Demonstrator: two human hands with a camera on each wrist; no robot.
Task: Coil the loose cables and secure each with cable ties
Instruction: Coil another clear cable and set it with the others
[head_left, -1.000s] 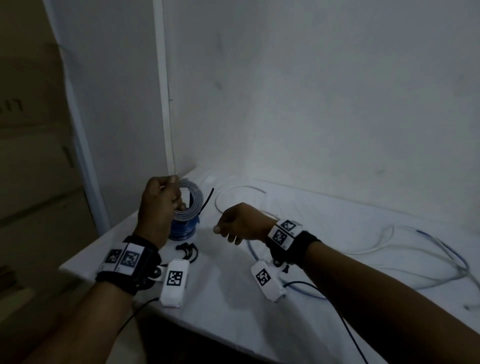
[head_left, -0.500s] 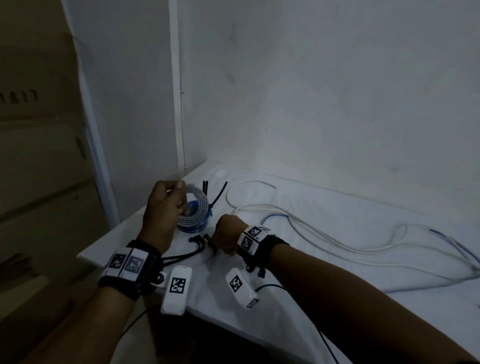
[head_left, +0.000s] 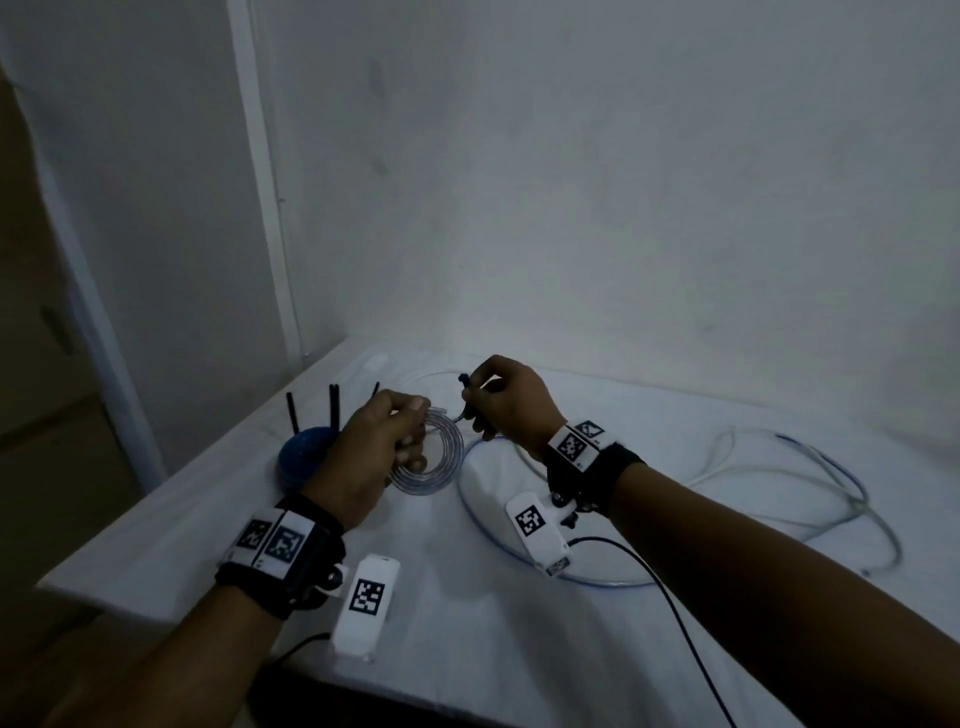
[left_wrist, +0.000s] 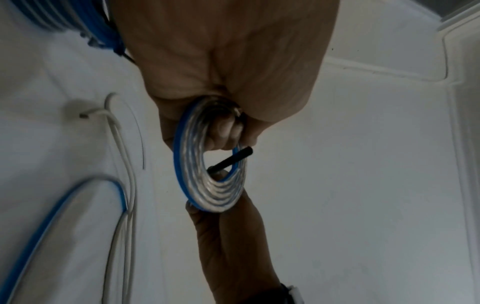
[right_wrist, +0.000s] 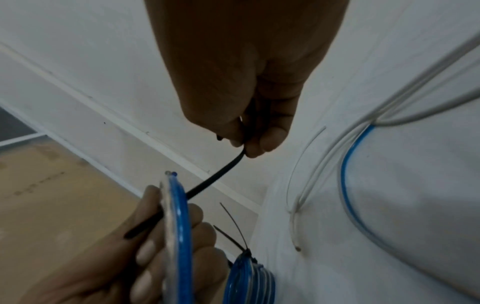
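My left hand (head_left: 384, 441) grips a small coil of clear and blue cable (head_left: 439, 457) (left_wrist: 207, 185) (right_wrist: 176, 226) upright above the white table (head_left: 467, 597). My right hand (head_left: 498, 400) (right_wrist: 249, 142) pinches one end of a black cable tie (right_wrist: 215, 176) (left_wrist: 228, 160). The tie's free end passes through the middle of the coil, beside my left fingers (right_wrist: 153, 246). A tied blue coil (head_left: 304, 454) (right_wrist: 249, 275) with black tie tails sticking up lies behind my left hand.
Loose white and blue cables (head_left: 779, 467) (left_wrist: 122, 185) (right_wrist: 345, 174) trail across the right half of the table toward its far right. A white wall rises close behind. The table's left edge (head_left: 171, 493) drops off beside a door frame.
My right hand rose from the table near the spare ties with a black tie and brought it to the coil. My left hand lifted the clear coil away from the tied blue coil.
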